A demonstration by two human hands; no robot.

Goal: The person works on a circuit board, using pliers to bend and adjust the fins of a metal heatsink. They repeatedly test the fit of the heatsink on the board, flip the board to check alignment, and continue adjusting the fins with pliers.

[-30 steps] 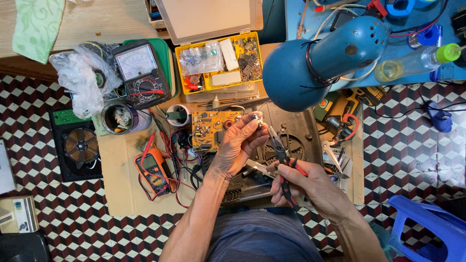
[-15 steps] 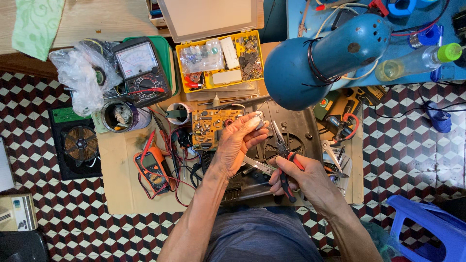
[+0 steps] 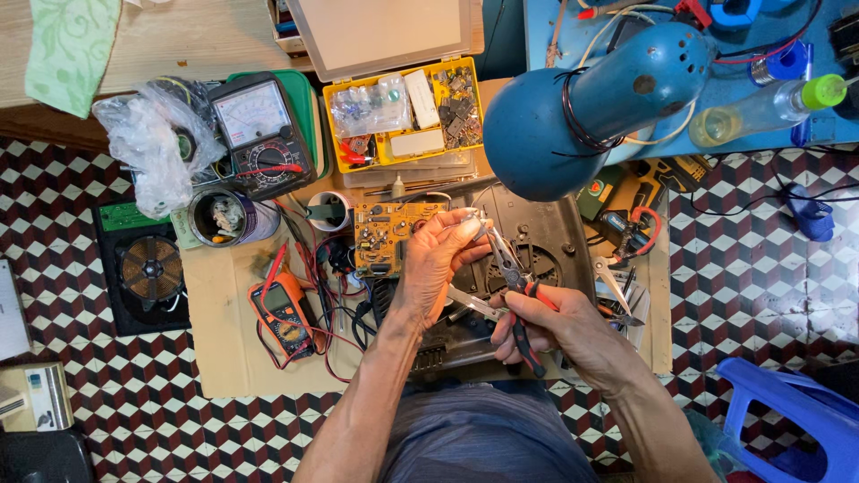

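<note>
- The person's left hand point(image 3: 437, 268) is raised over the black case point(image 3: 546, 241), fingers curled and pinched around a small part at the fingertips; what the part is cannot be told.
- The right hand point(image 3: 550, 326) is closed around the red and black handles of the pliers point(image 3: 512, 277), just right of the left hand, with the pliers' tip reaching up to the pinched part.
- The yellow circuit board point(image 3: 383, 234) lies just left of the left hand, out of the case and untouched.
- Judging by this, the work sits midway: the case lies opened and the board is out, while the small part is being worked and nothing is back together.
- The orange meter point(image 3: 284, 313) lies further left of the board, its red leads trailing loose.
- The yellow parts box point(image 3: 403, 114) stands open above the board, and the blue lamp point(image 3: 573, 116) hangs over the case's upper right.
</note>
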